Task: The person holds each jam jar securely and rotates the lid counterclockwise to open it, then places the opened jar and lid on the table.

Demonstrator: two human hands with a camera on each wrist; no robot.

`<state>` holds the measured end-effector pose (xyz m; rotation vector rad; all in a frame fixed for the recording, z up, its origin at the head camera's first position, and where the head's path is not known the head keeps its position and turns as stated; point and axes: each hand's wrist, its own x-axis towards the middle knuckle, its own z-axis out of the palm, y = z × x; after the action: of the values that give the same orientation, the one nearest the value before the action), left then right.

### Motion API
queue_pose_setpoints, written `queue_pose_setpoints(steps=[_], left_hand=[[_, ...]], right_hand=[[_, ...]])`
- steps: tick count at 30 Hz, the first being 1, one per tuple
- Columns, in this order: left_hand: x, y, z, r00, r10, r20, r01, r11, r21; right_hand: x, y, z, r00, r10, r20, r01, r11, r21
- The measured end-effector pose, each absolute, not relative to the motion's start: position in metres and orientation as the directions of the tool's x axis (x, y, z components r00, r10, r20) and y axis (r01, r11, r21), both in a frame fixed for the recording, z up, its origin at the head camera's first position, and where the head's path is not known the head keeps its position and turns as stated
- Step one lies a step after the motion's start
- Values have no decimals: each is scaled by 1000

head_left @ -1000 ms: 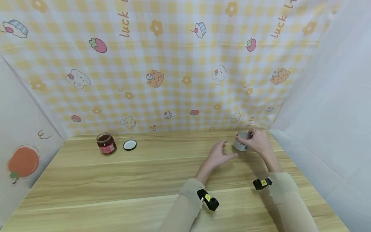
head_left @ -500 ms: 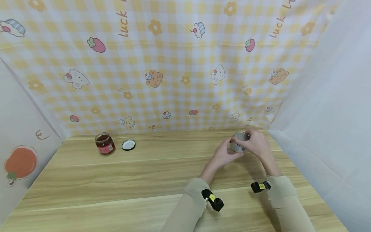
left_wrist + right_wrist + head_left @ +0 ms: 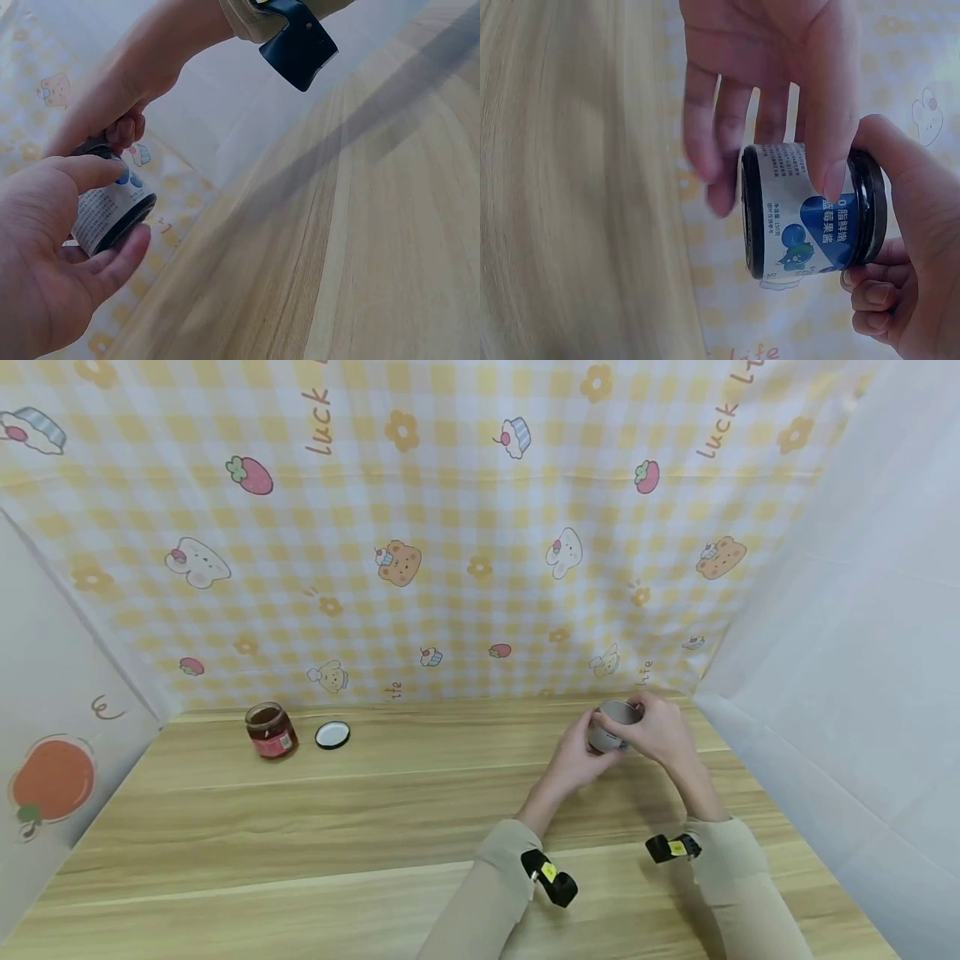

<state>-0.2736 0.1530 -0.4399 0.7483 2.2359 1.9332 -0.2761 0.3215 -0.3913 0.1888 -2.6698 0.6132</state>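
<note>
In the head view both of my hands are round a small blueberry jam jar (image 3: pixel 604 740) at the right back of the table. The left hand (image 3: pixel 573 762) holds its body, thumb across the white and blue label (image 3: pixel 784 206) in the right wrist view. My right hand (image 3: pixel 660 731) grips the dark lid end of the jar, fingers curled round the rim. The jar's dark base (image 3: pixel 127 225) shows in the left wrist view, with the left fingers beneath and beside it. Part of the jar is hidden behind the hands.
An uncovered jar of dark red jam (image 3: pixel 272 732) with a pink label stands at the left back of the wooden table (image 3: pixel 337 827). Beside it lies a round lid (image 3: pixel 332 735), white inside up. A patterned cloth (image 3: pixel 450 527) hangs behind, and a white sheet (image 3: pixel 847 652) borders the right.
My left hand has moved right and closed round the jar, which only the right hand held before. The jar has shifted slightly left. The red jam jar and loose lid stay put.
</note>
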Motion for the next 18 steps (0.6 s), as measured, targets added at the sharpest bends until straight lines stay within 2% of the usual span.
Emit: queue_pose_setpoints(steps=[18], left_hand=[[-268,144,-431,-908,315,276,354,229,907]], right_hand=[[-266,302,-379,-894,-74,443,-279,865,-417]])
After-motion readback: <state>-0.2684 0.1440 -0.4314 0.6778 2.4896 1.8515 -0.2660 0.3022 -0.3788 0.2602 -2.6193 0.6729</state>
